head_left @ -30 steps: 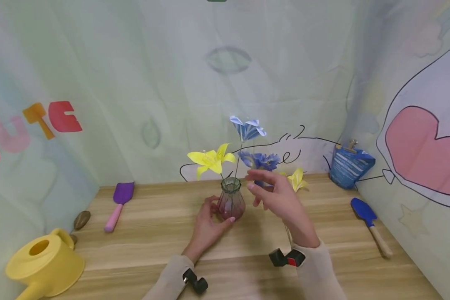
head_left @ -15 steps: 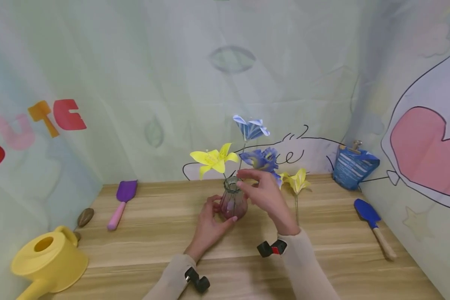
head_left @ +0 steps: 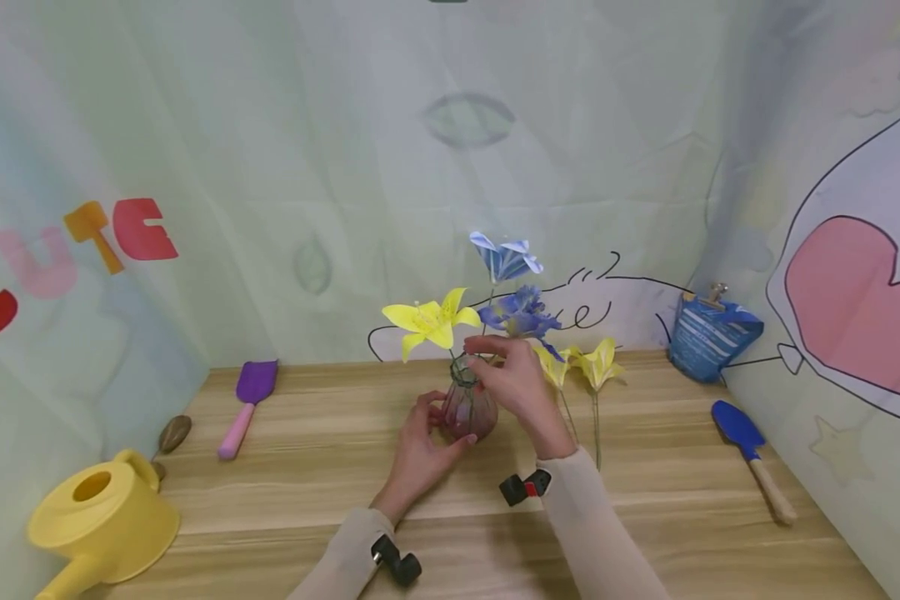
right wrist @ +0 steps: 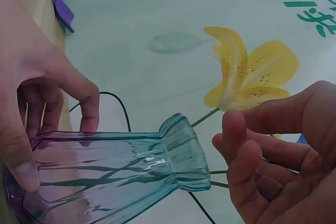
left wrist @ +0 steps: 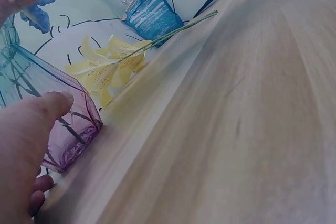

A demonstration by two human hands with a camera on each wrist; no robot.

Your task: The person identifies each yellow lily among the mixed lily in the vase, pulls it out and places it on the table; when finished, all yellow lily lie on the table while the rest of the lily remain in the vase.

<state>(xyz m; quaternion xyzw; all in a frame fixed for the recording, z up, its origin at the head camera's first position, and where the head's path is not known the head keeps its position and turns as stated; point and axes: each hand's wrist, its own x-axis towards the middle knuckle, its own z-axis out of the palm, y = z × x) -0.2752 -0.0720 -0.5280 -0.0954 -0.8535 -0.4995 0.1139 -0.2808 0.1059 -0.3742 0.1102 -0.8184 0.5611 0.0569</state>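
At the middle of the tabletop [head_left: 307,467], a small glass vase [head_left: 467,402] stands upright, tinted purple at the belly and teal at the neck. Three paper flowers are carried in it: a yellow lily [head_left: 427,320] leaning left, a pale blue flower [head_left: 504,255] standing tallest, and a darker blue flower [head_left: 520,313] just above the rim. The belly of the vase is cupped by the left hand [head_left: 420,446], thumb on the near face and fingers curled round the far side, as the right wrist view shows plainly. The right hand [head_left: 513,382] is held just beside the mouth of the vase with its fingers bent and drawn together at the stems; whether a stem is actually pinched cannot be told from these views.

For the arranging to go well, the vase is best kept steadied low on its belly while the stems are nudged lightly near the rim, so that the light glass is not tipped.

Both forearms are brought in from the near edge, the right wrist raised above the left. Just right of the vase, two yellow flowers [head_left: 591,360] lie on the tabletop. Farther out are a blue bag [head_left: 708,332], a blue trowel [head_left: 750,442], a purple trowel [head_left: 243,404] and a yellow watering can [head_left: 101,521].
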